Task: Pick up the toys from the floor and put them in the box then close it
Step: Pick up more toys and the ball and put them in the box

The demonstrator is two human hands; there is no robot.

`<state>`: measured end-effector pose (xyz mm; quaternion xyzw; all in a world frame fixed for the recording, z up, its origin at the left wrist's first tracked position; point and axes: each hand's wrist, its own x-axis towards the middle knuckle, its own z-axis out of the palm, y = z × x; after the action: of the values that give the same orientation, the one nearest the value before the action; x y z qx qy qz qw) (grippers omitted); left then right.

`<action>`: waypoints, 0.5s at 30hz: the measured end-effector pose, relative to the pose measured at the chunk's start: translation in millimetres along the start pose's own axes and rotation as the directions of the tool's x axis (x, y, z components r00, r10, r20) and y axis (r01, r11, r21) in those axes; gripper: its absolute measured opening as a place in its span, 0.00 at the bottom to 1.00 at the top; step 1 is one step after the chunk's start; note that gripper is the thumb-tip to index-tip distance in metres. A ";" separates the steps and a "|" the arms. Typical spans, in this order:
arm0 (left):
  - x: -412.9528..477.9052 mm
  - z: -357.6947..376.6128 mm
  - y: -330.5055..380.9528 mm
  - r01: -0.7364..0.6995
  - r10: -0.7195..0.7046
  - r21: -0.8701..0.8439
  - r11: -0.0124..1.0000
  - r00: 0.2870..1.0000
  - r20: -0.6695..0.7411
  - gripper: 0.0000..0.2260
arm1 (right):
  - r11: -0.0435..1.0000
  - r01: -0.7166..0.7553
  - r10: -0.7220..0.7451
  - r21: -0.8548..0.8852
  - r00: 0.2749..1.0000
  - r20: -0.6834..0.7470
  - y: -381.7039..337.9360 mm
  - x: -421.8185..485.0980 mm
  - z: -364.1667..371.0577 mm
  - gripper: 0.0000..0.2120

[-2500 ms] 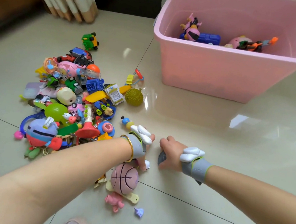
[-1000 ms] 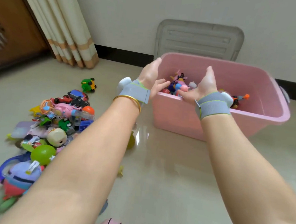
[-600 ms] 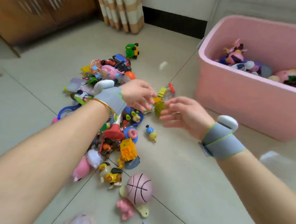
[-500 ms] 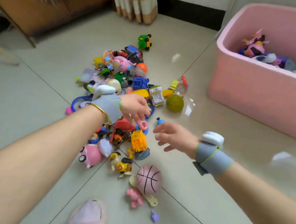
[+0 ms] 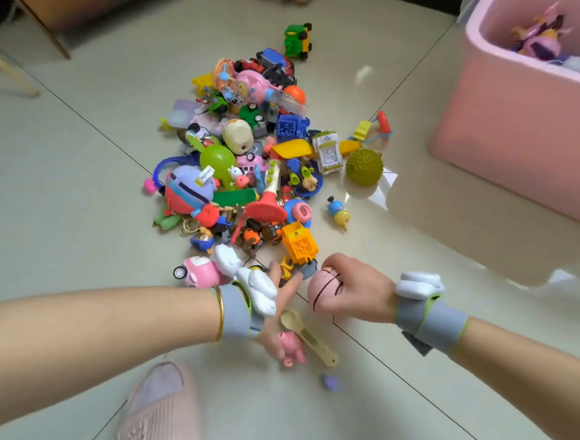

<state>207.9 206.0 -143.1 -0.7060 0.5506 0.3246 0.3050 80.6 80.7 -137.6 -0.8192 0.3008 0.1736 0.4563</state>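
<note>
Two hands worked the toy pile's (image 5: 251,169) near edge. Fingers of the right hand (image 5: 355,293) were clamped round the pink ball (image 5: 321,287), presumably for carrying to the pink box (image 5: 528,133), well apart to their right. Fingers of the left hand (image 5: 275,318) were splayed apart, touching a pink figure (image 5: 291,348), likely the next pickup.

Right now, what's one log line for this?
right hand: grips pink ball | left hand: spread beside pink figure | box: no lid on

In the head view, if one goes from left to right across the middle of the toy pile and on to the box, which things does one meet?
purple plush toy → red toy horn → spiky green ball → pink box
</note>
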 end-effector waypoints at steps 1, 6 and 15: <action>-2.4 4.8 4.0 0.002 -0.002 0.011 1.000 1.000 0.000 0.55 | 0.986 -0.102 0.091 0.133 0.992 0.087 0.1 -5.1 -8.9 0.27; -3.0 10.3 12.0 0.040 -0.035 0.042 0.998 0.994 -0.107 0.43 | 0.703 -0.575 0.135 0.419 0.687 0.714 24.5 -30.6 7.2 0.29; 15.1 -9.6 20.1 0.115 -0.105 0.027 0.993 0.966 -0.235 0.29 | 0.297 -0.374 0.280 0.878 0.914 0.295 14.0 -17.9 51.4 0.16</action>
<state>192.2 185.5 -150.7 -0.7625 0.5489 0.2110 0.2698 57.3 124.8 -163.6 -0.3361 0.4860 0.0996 0.8006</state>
